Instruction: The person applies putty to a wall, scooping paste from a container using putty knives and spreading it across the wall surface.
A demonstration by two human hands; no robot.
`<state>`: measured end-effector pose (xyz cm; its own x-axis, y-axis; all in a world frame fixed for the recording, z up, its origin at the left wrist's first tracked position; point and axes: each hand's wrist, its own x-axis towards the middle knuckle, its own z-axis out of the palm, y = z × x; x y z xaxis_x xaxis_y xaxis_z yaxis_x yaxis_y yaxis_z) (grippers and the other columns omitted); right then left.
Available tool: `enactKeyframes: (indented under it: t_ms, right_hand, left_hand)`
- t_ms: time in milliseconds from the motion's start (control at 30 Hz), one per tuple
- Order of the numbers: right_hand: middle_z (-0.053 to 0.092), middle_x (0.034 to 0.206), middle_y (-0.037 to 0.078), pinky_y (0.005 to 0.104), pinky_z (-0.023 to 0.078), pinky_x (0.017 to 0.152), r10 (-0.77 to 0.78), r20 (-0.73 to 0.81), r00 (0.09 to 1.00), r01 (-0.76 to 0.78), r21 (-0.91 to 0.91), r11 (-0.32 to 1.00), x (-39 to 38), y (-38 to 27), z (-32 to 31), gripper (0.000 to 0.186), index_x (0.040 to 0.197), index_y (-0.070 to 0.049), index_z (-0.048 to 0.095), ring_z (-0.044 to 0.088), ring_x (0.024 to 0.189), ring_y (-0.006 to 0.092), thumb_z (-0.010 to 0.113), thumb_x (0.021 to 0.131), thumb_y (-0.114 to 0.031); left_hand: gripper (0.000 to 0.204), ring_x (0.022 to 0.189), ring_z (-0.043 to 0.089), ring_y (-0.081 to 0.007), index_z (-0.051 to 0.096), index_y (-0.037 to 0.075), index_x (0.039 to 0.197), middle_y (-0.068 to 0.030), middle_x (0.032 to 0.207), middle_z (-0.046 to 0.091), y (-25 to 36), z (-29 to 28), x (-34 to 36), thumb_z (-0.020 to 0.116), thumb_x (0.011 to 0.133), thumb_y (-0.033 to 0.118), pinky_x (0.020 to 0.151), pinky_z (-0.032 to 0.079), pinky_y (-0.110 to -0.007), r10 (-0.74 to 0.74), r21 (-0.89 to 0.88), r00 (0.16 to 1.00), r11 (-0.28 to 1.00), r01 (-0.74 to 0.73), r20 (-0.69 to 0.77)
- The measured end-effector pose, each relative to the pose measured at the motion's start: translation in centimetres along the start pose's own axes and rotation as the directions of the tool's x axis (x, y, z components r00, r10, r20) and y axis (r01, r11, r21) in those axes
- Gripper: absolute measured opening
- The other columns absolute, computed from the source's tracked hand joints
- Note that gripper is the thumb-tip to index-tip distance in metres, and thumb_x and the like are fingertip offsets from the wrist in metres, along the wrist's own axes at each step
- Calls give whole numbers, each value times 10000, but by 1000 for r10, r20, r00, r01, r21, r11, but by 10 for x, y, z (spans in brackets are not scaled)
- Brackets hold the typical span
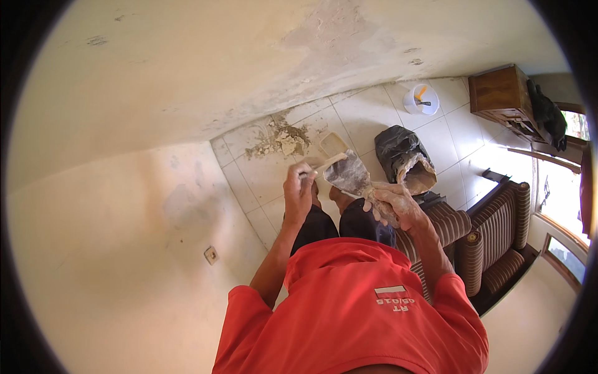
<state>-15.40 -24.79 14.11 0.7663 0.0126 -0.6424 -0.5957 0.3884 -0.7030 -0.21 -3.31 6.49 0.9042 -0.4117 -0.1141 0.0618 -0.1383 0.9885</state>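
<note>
My left hand (pixel 298 190) is closed round the end of a pale, narrow scraper-like tool (pixel 331 161). The tool's far end rests at the upper edge of a grey, powder-smeared, scoop-shaped piece (pixel 350 176). My right hand (pixel 393 203), coated in whitish dust, grips the narrow end of that piece; whether it is plastic or metal I cannot tell. Both hands are in front of my body, above my bare feet (pixel 341 198). Just beyond my right hand stands an open sack (pixel 418 174) with a dark plastic covering (pixel 395 146).
Broken plaster rubble (pixel 286 140) lies on the tiled floor (pixel 358 118) by the stained wall (pixel 249 75). Near it is a shallow pale tray (pixel 333 144). A white bucket (pixel 411 103) holds tools. At right are a striped armchair (pixel 498 240) and a wooden cabinet (pixel 495 93).
</note>
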Motion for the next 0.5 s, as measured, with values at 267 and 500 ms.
enactKeyframes:
  t_ms: [267, 500]
  right_hand:
    - [647, 761, 72, 225, 454, 482, -55, -197, 979, 99, 222, 970, 45, 8, 2, 345, 1036, 68, 650, 567, 535, 113, 470, 902, -194]
    - [587, 692, 46, 272, 440, 497, -34, -408, 912, -118, -341, 933, 181, 146, -92, 279, 890, 4, 615, 551, 527, 124, 518, 915, -256]
  left_hand:
    - [212, 988, 613, -253, 484, 34, 1009, -151, 1037, 655, -63, -60, 17, 515, 878, -130, 864, 478, -325, 379, 351, 880, 813, -465, 286]
    - [246, 1019, 551, -174, 519, 25, 1117, -63, 1116, 575, -242, -68, 47, 600, 945, 182, 878, 442, -312, -496, -329, 846, 846, 419, -196]
